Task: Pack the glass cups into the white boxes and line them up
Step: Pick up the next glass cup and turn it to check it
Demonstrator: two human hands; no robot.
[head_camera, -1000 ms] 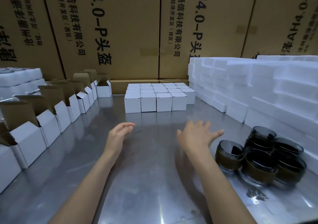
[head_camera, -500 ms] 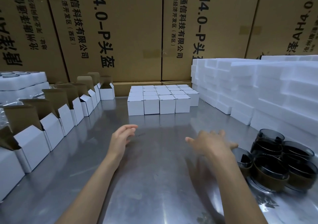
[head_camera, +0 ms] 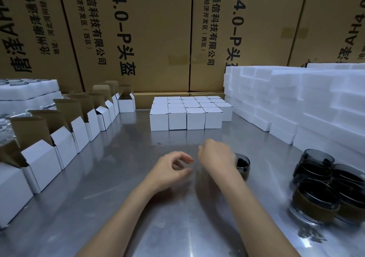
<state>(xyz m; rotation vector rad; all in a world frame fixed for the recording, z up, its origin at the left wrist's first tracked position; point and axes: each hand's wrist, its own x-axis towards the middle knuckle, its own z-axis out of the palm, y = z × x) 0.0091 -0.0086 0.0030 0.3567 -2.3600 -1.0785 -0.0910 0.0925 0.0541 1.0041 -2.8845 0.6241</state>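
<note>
My right hand (head_camera: 216,155) grips a dark glass cup (head_camera: 242,164) with a brown band, held at the middle of the steel table (head_camera: 138,217); the hand hides most of the cup. My left hand (head_camera: 171,167) hovers just left of it, fingers loosely curled, holding nothing. A cluster of several more dark glass cups (head_camera: 325,189) lies at the right. Open white boxes (head_camera: 65,138) with raised brown flaps run in a row along the left. Closed white boxes (head_camera: 185,114) stand packed in a block at the back centre.
Stacks of white foam blocks (head_camera: 296,102) fill the right side. More foam trays (head_camera: 27,92) sit at the far left. Large brown cartons (head_camera: 138,29) form a wall behind the table.
My right hand reached right to the cup cluster, took one cup and brought it to the table's middle. My left hand curled its fingers and shifted toward the right hand.
</note>
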